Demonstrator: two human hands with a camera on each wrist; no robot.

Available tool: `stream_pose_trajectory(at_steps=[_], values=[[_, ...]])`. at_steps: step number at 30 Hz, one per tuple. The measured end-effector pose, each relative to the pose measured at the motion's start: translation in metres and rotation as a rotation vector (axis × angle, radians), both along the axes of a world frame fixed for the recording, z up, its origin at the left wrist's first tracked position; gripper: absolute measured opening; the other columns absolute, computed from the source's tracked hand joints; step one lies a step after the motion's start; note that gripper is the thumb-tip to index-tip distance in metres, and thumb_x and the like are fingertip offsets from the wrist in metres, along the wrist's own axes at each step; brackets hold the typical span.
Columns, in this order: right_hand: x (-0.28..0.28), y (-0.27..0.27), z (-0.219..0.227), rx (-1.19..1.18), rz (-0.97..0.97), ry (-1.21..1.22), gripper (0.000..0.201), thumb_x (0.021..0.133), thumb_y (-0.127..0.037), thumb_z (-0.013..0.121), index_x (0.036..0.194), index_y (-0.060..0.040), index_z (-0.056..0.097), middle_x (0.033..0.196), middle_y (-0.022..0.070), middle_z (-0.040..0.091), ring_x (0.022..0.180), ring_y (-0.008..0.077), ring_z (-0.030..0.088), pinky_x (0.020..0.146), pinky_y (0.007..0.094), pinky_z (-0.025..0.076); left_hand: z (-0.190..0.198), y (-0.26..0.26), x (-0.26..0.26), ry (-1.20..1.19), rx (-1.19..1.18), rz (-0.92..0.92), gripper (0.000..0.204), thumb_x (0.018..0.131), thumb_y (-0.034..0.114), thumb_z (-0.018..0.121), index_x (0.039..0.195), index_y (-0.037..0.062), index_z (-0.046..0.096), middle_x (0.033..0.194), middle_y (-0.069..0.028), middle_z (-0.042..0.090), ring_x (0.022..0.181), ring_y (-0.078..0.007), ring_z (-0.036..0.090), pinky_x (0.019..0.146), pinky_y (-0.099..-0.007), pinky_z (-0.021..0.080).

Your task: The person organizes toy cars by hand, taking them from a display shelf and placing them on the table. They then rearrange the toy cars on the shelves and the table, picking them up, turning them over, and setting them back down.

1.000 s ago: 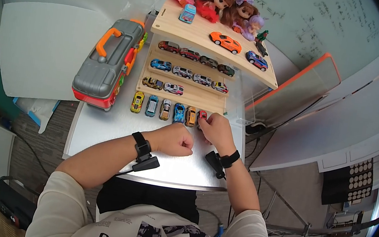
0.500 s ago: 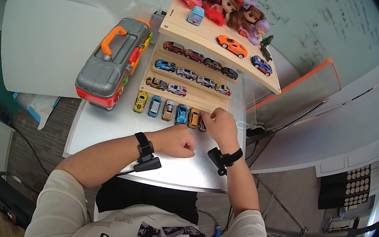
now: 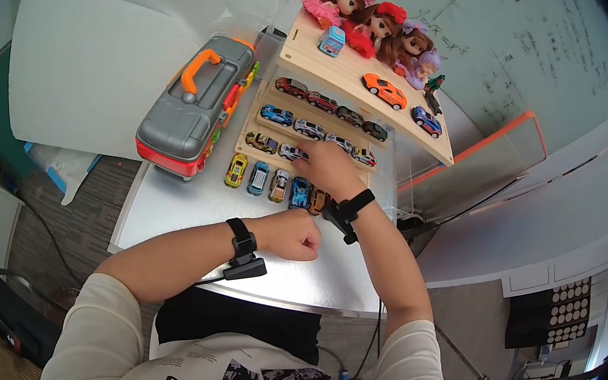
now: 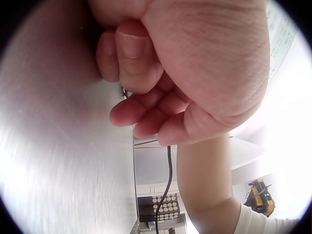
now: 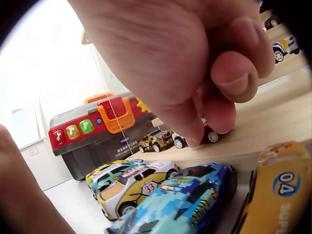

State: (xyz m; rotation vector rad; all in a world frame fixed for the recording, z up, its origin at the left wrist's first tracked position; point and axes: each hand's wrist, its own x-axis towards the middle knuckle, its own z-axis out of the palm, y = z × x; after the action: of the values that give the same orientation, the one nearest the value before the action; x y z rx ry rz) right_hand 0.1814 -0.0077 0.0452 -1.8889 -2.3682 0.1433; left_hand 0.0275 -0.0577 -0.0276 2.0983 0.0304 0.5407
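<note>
On the lowest wooden step, my right hand (image 3: pixel 332 169) pinches a white toy car (image 3: pixel 290 152). In the right wrist view, thumb and fingers cover most of that white car (image 5: pixel 179 140), its wheels showing on the wood. A camouflage car (image 3: pixel 261 142) stands beside it to the left. My left hand (image 3: pixel 288 234) rests near the front of the metal table, fingers loosely curled and holding nothing, as the left wrist view also shows. In front of the step several cars stand in a row, among them a blue one (image 3: pixel 300 194) and an orange one (image 5: pixel 280 190), partly behind my right wrist.
Higher steps hold more cars (image 3: pixel 276 115). Above them a wooden top shelf (image 3: pixel 336 69) bears dolls (image 3: pixel 379 28), an orange car (image 3: pixel 385 91) and other toys. A grey toolbox (image 3: pixel 195 109) stands at the left, an orange-edged panel (image 3: pixel 481 149) at the right.
My right hand has left the right end of the front row and moved up and left to the white car on the lowest step. My left hand has stayed nearly in place.
</note>
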Motion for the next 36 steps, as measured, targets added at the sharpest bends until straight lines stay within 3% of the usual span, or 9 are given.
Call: stream_pose_trajectory(at_steps=[4, 8, 10, 13, 17, 26, 36], values=[[0.006, -0.002, -0.002, 0.029, 0.013, 0.02, 0.033, 0.084, -0.025, 0.073, 0.109, -0.0027, 0.075, 0.094, 0.0234, 0.073, 0.089, 0.0415, 0.071, 0.083, 0.0481, 0.057, 0.0, 0.0, 0.0, 0.017, 0.011, 0.001, 0.018, 0.083, 0.018, 0.073, 0.076, 0.0024, 0.072, 0.067, -0.0156, 0.065, 0.06, -0.0321, 0.064, 0.058, -0.0401, 0.049], [0.023, -0.036, 0.02, 0.136, -0.101, 0.109, 0.032, 0.084, -0.028, 0.074, 0.098, 0.0013, 0.075, 0.085, 0.0239, 0.072, 0.081, 0.0421, 0.071, 0.074, 0.0461, 0.056, 0.001, -0.001, -0.001, 0.013, 0.005, 0.005, 0.018, 0.084, 0.019, 0.073, 0.076, 0.0025, 0.072, 0.066, -0.0154, 0.065, 0.06, -0.0316, 0.064, 0.058, -0.0398, 0.049], [0.035, -0.062, 0.026, 0.082, -0.336, 0.173, 0.034, 0.082, -0.029, 0.073, 0.089, 0.0038, 0.074, 0.079, 0.0267, 0.07, 0.077, 0.0408, 0.071, 0.07, 0.0451, 0.056, 0.002, -0.001, 0.0, 0.021, 0.001, 0.003, 0.019, 0.084, 0.019, 0.073, 0.075, 0.0026, 0.072, 0.066, -0.0153, 0.065, 0.06, -0.0313, 0.065, 0.058, -0.0397, 0.049], [0.051, -0.093, 0.025, -0.049, -0.516, 0.082, 0.039, 0.082, -0.033, 0.07, 0.086, 0.0061, 0.072, 0.083, 0.0288, 0.071, 0.081, 0.0448, 0.071, 0.075, 0.0495, 0.057, 0.002, -0.001, 0.001, 0.056, 0.011, 0.006, 0.019, 0.084, 0.019, 0.074, 0.074, 0.0028, 0.071, 0.065, -0.015, 0.064, 0.059, -0.0305, 0.064, 0.058, -0.0393, 0.048], [0.066, -0.118, -0.002, -0.105, -0.623, 0.074, 0.043, 0.084, -0.034, 0.068, 0.086, 0.0086, 0.071, 0.081, 0.0311, 0.07, 0.08, 0.0465, 0.071, 0.074, 0.0501, 0.057, 0.003, -0.001, 0.001, 0.083, -0.018, 0.017, 0.019, 0.084, 0.018, 0.074, 0.074, 0.0027, 0.071, 0.065, -0.015, 0.064, 0.058, -0.0299, 0.062, 0.057, -0.039, 0.047], [0.073, -0.123, -0.024, -0.033, -0.616, 0.22, 0.038, 0.084, -0.029, 0.069, 0.086, 0.0089, 0.07, 0.079, 0.0314, 0.069, 0.079, 0.0469, 0.071, 0.074, 0.0503, 0.057, 0.005, -0.002, 0.001, 0.09, -0.004, 0.022, 0.018, 0.084, 0.018, 0.073, 0.074, 0.0021, 0.071, 0.063, -0.0145, 0.063, 0.057, -0.0289, 0.062, 0.057, -0.0381, 0.047], [0.072, -0.109, -0.026, -0.023, -0.617, 0.213, 0.039, 0.084, -0.029, 0.069, 0.083, 0.0093, 0.069, 0.08, 0.0328, 0.069, 0.08, 0.0481, 0.07, 0.074, 0.0518, 0.057, 0.002, -0.002, 0.002, 0.057, -0.027, 0.021, 0.019, 0.084, 0.018, 0.073, 0.073, 0.0019, 0.07, 0.062, -0.0137, 0.062, 0.056, -0.0277, 0.061, 0.056, -0.0381, 0.046]])
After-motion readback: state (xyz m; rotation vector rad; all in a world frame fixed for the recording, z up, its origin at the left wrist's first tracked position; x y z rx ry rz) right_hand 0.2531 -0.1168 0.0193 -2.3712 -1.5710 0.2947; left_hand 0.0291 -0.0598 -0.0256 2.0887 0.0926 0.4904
